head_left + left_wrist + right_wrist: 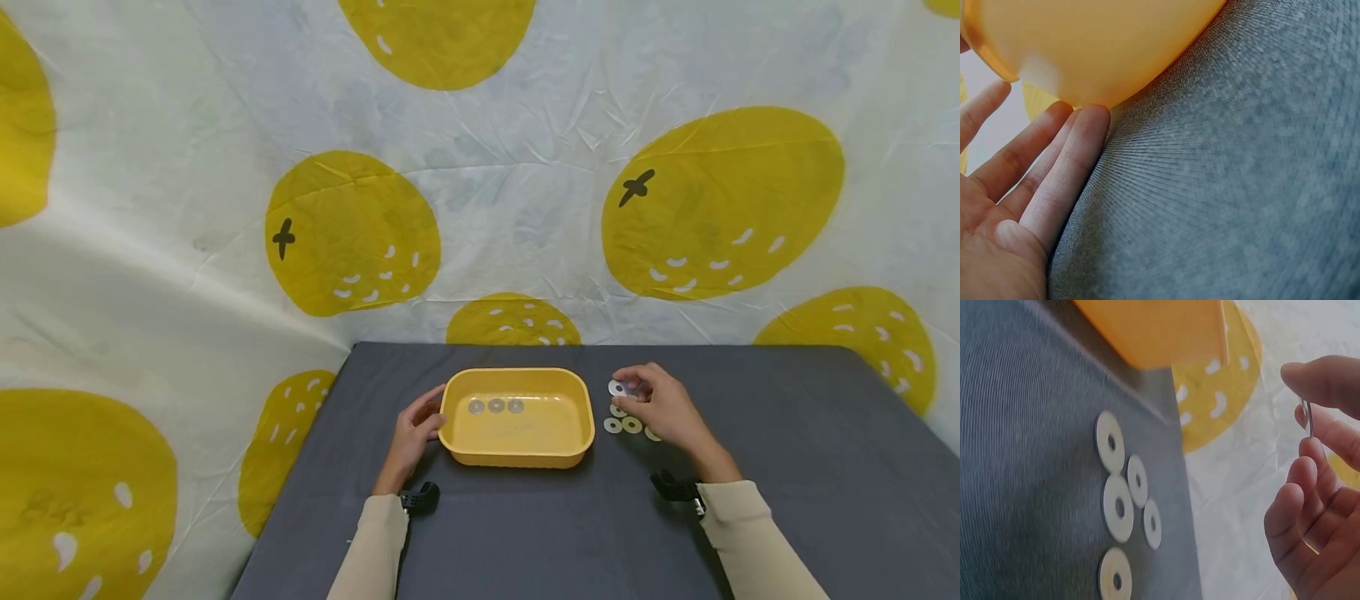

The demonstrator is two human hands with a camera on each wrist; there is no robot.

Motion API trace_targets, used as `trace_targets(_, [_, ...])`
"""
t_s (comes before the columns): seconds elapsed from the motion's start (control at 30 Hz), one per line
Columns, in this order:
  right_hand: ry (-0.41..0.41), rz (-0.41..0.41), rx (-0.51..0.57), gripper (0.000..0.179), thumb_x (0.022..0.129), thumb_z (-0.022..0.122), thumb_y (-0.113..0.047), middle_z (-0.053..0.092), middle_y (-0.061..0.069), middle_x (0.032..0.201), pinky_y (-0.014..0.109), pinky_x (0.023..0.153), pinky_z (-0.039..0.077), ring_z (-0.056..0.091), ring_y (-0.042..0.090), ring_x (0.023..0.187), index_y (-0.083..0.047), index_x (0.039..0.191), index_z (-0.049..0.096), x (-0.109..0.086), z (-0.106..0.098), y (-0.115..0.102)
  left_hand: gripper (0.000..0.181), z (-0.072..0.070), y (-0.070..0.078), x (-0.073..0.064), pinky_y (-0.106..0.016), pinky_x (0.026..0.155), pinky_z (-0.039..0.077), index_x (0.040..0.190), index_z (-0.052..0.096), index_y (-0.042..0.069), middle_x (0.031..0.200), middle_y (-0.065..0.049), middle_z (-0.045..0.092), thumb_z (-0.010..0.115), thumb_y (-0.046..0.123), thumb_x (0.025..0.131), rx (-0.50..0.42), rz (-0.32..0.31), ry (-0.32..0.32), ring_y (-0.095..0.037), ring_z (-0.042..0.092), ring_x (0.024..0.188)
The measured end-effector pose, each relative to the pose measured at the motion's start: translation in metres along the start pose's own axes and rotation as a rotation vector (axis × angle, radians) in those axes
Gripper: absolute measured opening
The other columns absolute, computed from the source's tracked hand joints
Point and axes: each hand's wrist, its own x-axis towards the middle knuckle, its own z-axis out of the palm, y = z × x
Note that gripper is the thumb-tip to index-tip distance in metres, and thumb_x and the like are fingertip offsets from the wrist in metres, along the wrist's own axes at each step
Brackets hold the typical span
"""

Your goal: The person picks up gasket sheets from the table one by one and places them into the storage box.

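A yellow plastic tray (517, 454) sits on the table with three flat metal washers (497, 406) in a row inside it. My left hand (411, 429) is at the tray's left end. Its fairly straight fingers (1063, 165) touch the outside wall in the left wrist view. To the right of the tray, my right hand (663, 408) pinches a washer (617, 388) between thumb and fingertips. The right wrist view shows this held washer (1309, 419) edge-on, raised off the table. Several more washers (1118, 507) lie flat below that hand, partly covered by it in the head view.
Dark grey cloth covers the table (517, 533). Behind it and on the left hangs a white curtain (517, 208) printed with large yellow fruit. A black strap (422, 498) is on the left wrist, another strap (675, 486) on the right.
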Motion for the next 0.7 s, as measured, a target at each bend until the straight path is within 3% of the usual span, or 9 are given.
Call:
trace_targets(0.13, [-0.012, 0.007, 0.007, 0.034, 0.090, 0.079, -0.020, 0.059, 0.011, 0.102, 0.027, 0.065, 0.043, 0.050, 0.019, 0.081, -0.007, 0.121, 0.070, 0.002, 0.006, -0.008, 0.050, -0.001, 0.000, 0.001, -0.029, 0.078, 0.062, 0.146, 0.058, 0.026, 0.129, -0.023, 0.066, 0.062, 0.008, 0.100, 0.002, -0.006, 0.004, -0.044, 0.065, 0.111])
trace_targets(0.33, [-0.036, -0.023, 0.006, 0.031, 0.090, 0.079, -0.019, 0.059, 0.009, 0.100, 0.027, 0.065, 0.043, 0.050, 0.017, 0.079, -0.008, 0.119, 0.071, 0.005, 0.019, -0.013, 0.050, -0.001, -0.001, 0.001, -0.029, 0.077, 0.062, 0.144, 0.060, 0.028, 0.126, -0.021, 0.067, 0.062, 0.007, 0.099, 0.017, -0.006, 0.018, -0.037, 0.068, 0.106])
trace_targets(0.5, [-0.039, -0.056, 0.010, 0.030, 0.089, 0.079, -0.016, 0.059, 0.009, 0.098, 0.026, 0.064, 0.043, 0.049, 0.017, 0.077, -0.007, 0.117, 0.072, 0.009, 0.029, -0.020, 0.050, -0.001, -0.002, 0.001, -0.030, 0.077, 0.062, 0.145, 0.059, 0.027, 0.125, -0.021, 0.067, 0.063, 0.009, 0.099, 0.016, -0.001, 0.022, -0.035, 0.068, 0.106])
trace_targets(0.7, [-0.054, -0.107, 0.013, 0.030, 0.089, 0.079, -0.015, 0.058, 0.010, 0.094, 0.026, 0.061, 0.042, 0.048, 0.014, 0.072, -0.006, 0.116, 0.071, 0.013, 0.038, -0.034, 0.052, -0.001, -0.002, 0.002, -0.029, 0.079, 0.062, 0.151, 0.053, 0.017, 0.132, -0.028, 0.063, 0.061, 0.007, 0.100, 0.016, -0.014, 0.001, -0.042, 0.066, 0.112])
